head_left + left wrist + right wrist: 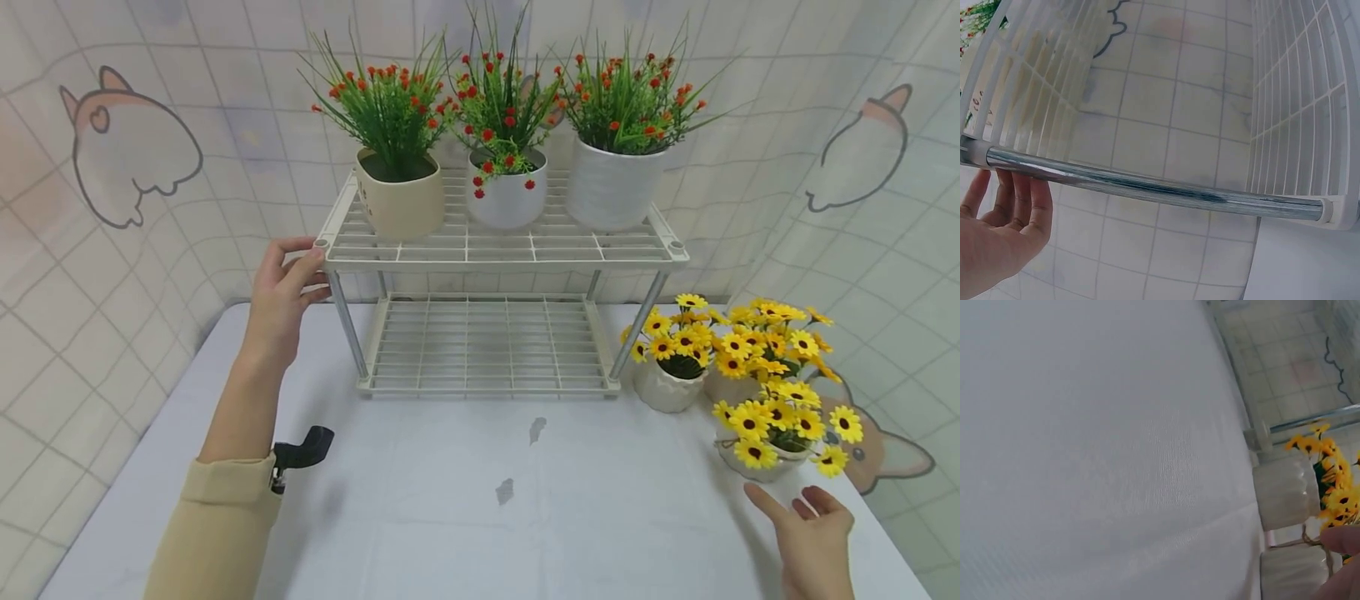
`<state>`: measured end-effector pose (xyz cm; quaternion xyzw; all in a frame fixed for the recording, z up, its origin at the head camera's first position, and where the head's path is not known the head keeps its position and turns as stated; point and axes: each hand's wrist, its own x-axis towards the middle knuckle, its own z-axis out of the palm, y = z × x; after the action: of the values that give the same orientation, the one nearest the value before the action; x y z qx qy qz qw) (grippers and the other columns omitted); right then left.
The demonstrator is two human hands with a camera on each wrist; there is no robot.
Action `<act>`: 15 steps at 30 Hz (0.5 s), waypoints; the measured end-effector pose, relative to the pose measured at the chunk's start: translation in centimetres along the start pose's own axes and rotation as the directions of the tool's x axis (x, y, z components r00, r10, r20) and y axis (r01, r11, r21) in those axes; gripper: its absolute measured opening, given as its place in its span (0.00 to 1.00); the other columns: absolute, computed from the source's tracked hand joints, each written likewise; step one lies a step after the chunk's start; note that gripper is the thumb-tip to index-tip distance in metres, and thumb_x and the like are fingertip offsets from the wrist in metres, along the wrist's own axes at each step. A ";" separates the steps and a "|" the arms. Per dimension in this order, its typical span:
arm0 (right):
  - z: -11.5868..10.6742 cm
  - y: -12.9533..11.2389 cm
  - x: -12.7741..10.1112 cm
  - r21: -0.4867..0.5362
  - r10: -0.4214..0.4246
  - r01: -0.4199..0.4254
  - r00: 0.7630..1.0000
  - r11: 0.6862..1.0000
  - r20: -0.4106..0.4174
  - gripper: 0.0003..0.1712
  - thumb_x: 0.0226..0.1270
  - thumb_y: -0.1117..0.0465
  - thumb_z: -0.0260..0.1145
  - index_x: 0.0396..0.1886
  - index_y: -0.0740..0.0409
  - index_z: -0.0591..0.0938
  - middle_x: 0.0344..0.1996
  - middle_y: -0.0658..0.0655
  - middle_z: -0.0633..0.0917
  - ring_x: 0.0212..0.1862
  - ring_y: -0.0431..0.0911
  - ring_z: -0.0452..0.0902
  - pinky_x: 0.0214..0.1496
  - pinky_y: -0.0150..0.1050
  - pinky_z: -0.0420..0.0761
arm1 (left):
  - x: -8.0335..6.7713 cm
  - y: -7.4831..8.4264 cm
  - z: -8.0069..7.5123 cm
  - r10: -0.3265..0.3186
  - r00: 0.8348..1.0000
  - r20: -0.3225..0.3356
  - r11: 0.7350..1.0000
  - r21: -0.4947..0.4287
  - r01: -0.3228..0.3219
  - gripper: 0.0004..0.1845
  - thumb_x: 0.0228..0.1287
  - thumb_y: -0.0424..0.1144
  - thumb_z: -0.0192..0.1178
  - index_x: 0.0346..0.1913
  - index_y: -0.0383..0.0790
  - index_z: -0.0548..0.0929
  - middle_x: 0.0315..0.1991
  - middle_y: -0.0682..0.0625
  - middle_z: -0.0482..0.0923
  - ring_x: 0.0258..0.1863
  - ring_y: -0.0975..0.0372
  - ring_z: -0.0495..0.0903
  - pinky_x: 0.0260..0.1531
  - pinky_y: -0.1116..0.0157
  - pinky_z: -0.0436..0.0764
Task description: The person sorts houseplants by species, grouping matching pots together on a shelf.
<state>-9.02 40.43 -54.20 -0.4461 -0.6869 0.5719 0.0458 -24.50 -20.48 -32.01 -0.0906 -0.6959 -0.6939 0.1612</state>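
Note:
My left hand [283, 292] holds the front left corner of a white two-tier wire rack [506, 255], the thumb at the corner's top. In the left wrist view its fingers [1040, 206] reach behind the rack's metal post [1147, 187]. My right hand [813, 533], thumb and fingers spread apart, is just in front of the nearest yellow-flowered pot [757, 467]. In the right wrist view a fingertip [1340, 540] overlaps that white pot [1294, 575], which has twine round it. Two more pots of yellow flowers, one a white pot [667, 387], stand behind it.
On the rack's top tier stand a cream pot [405, 204], a small white pot [506, 200] and a larger white pot [615, 187], all with red-flowered grass. The lower tier [487, 346] rests on the white-covered table [465, 517]. Tile-patterned curtain [247, 125] surrounds the table.

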 end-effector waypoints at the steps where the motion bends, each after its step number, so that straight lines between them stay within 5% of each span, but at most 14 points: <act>1: 0.0 -0.2 0.0 0.018 -0.009 0.010 1.000 1.000 -0.006 0.78 0.54 0.35 0.78 0.80 0.48 0.28 0.81 0.60 0.34 0.81 0.60 0.32 0.77 0.54 0.56 | 0.0 0.0 0.0 -0.002 1.000 -0.002 1.000 0.002 0.002 0.15 0.78 0.47 0.57 0.60 0.46 0.73 0.52 0.48 0.79 0.48 0.58 0.78 0.52 0.62 0.75; 8: 0.8 -3.2 -3.2 0.044 -0.071 0.071 0.997 0.997 -0.003 0.70 0.66 0.49 0.75 0.80 0.45 0.26 0.81 0.55 0.28 0.81 0.55 0.24 0.79 0.50 0.48 | 0.0 -0.3 0.1 -0.003 1.000 0.000 1.000 0.021 0.003 0.16 0.79 0.47 0.57 0.61 0.46 0.73 0.53 0.48 0.79 0.50 0.56 0.77 0.53 0.62 0.75; 15: 1.4 -6.0 -4.5 0.050 -0.162 0.161 0.987 0.986 0.016 0.70 0.64 0.57 0.77 0.81 0.38 0.29 0.83 0.54 0.37 0.82 0.52 0.28 0.79 0.46 0.47 | 0.0 -0.3 -0.1 -0.006 1.000 -0.008 1.000 -0.005 0.006 0.15 0.78 0.48 0.57 0.60 0.47 0.73 0.52 0.49 0.79 0.49 0.57 0.78 0.52 0.62 0.75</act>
<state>-10.46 36.70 -47.69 -0.3821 -0.7072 0.5870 0.0961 -24.61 -20.59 -32.31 -0.0860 -0.6938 -0.6965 0.1615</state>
